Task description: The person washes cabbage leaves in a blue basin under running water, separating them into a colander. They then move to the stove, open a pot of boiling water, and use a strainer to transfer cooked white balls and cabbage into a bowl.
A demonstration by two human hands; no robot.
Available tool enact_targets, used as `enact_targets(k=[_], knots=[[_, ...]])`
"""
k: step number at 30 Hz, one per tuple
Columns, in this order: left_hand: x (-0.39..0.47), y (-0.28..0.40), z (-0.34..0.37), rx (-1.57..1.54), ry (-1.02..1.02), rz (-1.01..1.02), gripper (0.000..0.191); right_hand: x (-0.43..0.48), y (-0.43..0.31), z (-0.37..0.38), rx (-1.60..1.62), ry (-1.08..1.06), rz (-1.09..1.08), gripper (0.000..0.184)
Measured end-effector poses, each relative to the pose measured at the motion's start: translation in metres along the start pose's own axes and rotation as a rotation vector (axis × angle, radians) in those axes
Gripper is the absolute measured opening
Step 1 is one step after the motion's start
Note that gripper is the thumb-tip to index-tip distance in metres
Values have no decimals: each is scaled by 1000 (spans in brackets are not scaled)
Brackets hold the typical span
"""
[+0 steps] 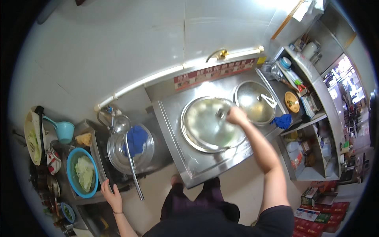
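Note:
My right hand point(237, 115) is closed at the knob of a large round metal lid point(204, 127). This lid lies over a wide pot set into the stainless steel stove top point(177, 142), and part of the rim shows around it. My fingers partly hide the knob. To its right sits a second lidded pot point(251, 100), with a white hook-shaped handle on its lid. My left hand point(112, 195) holds nothing, its fingers spread by the counter edge. Closest to it is a blue plastic basin point(94, 186) with pale green leafy vegetable point(85, 173) inside.
Between basin and stove, a metal ladle point(130, 160) lies across a metal basin point(114, 155) with a blue cloth point(136, 140). A turquoise dipper point(65, 132) stands at the left. Another blue cloth point(281, 121) and an orange bowl point(292, 102) are right of the pots, near metal shelves point(328, 103).

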State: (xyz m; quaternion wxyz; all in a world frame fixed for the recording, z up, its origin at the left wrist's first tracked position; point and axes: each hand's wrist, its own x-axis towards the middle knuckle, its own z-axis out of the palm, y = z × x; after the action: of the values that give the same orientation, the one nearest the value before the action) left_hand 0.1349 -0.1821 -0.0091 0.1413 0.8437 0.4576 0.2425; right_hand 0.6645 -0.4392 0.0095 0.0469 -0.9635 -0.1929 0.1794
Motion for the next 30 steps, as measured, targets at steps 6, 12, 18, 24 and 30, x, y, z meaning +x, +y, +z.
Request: enact_targets(k=[6,12,18,24,30], knots=[[-6,81,27,-34,92,-35,30,67,75,-119,-76,-31,-23,27],[-47,160,40,65,55,-99,26,152,154,-135,-136,-22,57,29],[-98,170,5,237,69,-247,24,196,183,-126,-86,-16,131,31],[-122,158,-12,266,83,-328,24,215,204,-119,-14,-5,79,44],[-87,125,-4,207,37,-265,24,149,170,-122,-244,404,38,66]])
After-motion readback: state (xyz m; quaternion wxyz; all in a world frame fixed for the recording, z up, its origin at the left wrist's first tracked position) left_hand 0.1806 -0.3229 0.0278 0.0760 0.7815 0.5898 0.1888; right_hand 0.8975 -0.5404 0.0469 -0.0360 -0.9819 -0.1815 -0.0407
